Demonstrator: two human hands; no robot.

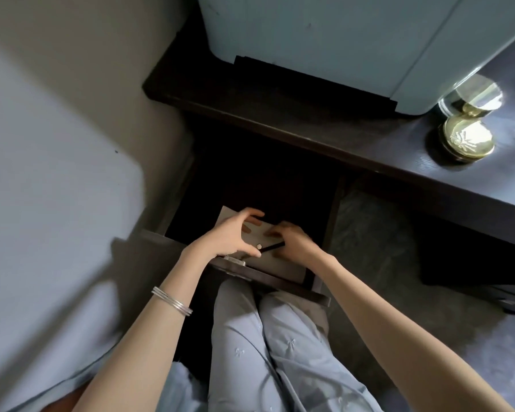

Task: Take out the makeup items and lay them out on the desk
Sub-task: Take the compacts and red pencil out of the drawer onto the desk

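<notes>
Dark wood desk (pixel 324 132), gold compact (pixel 468 138) on top. Open drawer (pixel 268 278) below. Left hand (pixel 229 236) gripping pale pouch (pixel 268 257); right hand (pixel 292 237) pinching black pencil (pixel 271 248).

**Clearance, drawer & desk**

I see both hands down in open drawer (pixel 191 248), desk (pixel 309 135) edge overhanging its back. Desktop: blue box (pixel 324 40) blocks left; gold compact (pixel 467 139), glass bottle (pixel 470 96) at right. Front strip bare.

Both hands (pixel 229 233) (pixel 292 237) in drawer (pixel 268 278) below desk (pixel 369 156); compact (pixel 468 141) on desk.
</notes>
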